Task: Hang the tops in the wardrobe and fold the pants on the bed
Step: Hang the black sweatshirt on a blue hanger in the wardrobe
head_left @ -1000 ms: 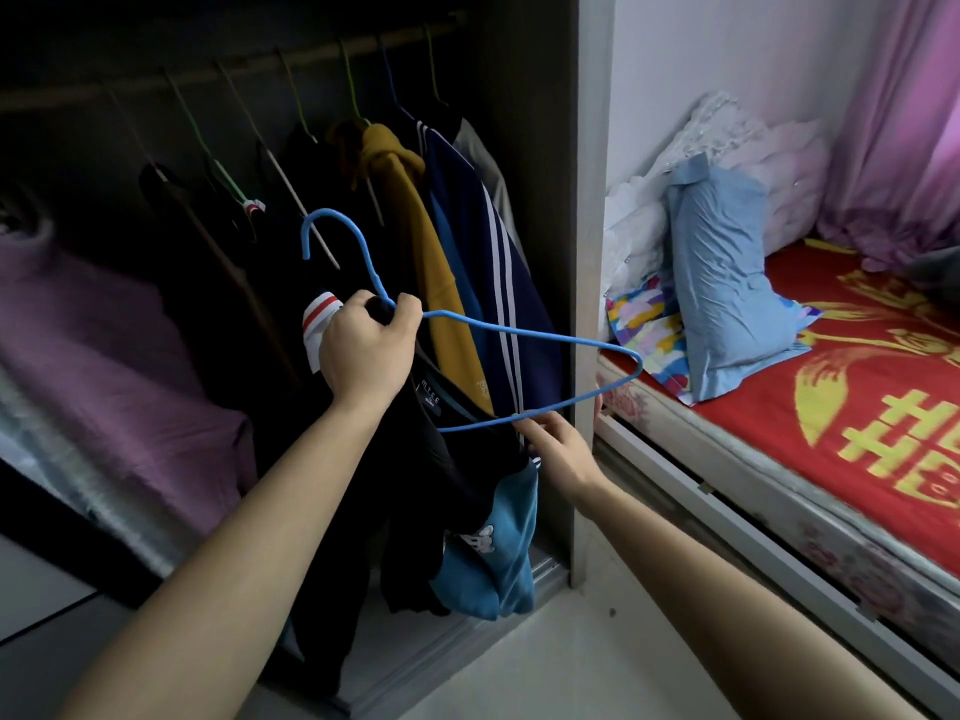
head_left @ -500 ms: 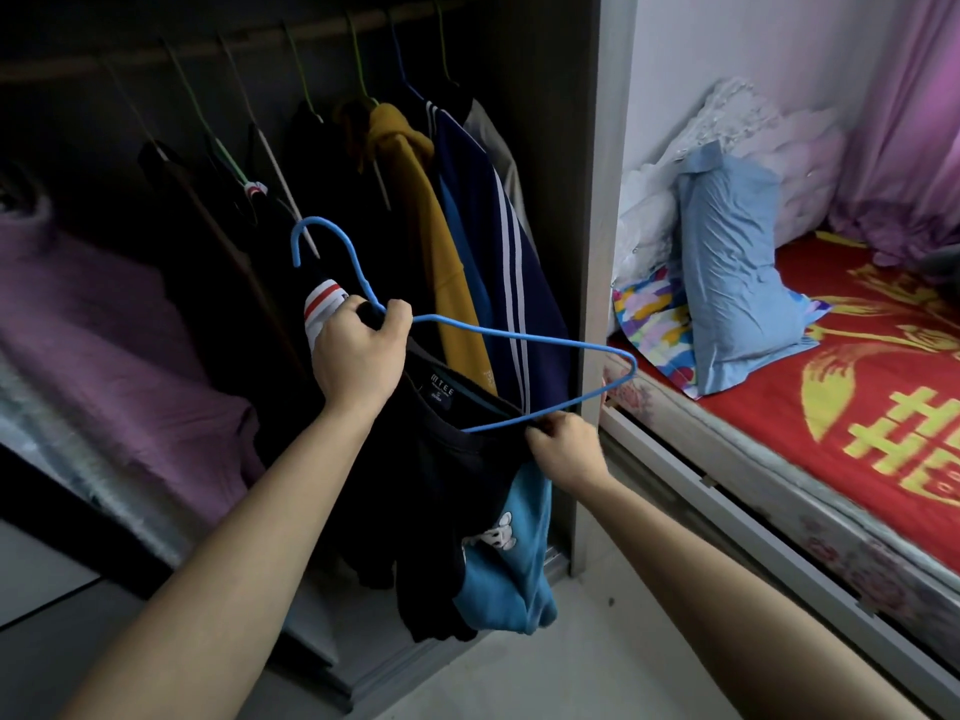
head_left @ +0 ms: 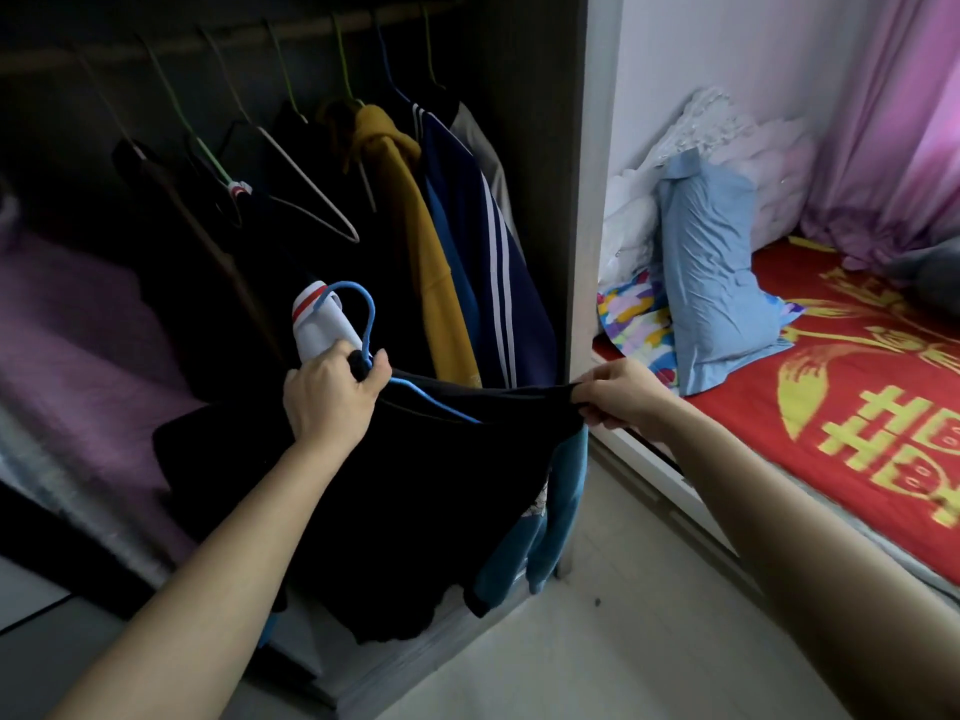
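Note:
A black top [head_left: 426, 491] with blue sleeves hangs spread between my hands in front of the open wardrobe. My left hand [head_left: 332, 397] grips the neck of a blue wire hanger [head_left: 363, 324] together with the top's collar and a white cuff with red stripes. Most of the hanger lies inside the top. My right hand [head_left: 618, 397] pinches the top's right shoulder and holds it taut near the wardrobe's side panel [head_left: 592, 252]. Above, the wardrobe rail [head_left: 218, 39] carries a mustard hoodie [head_left: 415, 215], a navy striped jacket [head_left: 483, 236] and dark garments.
Empty wire hangers [head_left: 311, 189] dangle from the rail left of the hung clothes. Purple bedding [head_left: 78, 324] fills the wardrobe's left side. To the right stands the bed with a red and gold cover [head_left: 857, 397], a blue pillow [head_left: 711, 272] and pink curtains [head_left: 893, 122].
The hanger has slipped into the black top, which now covers its right arm. My right hand moved from the hanger's bottom wire out to the top's shoulder. Both hands dropped lower.

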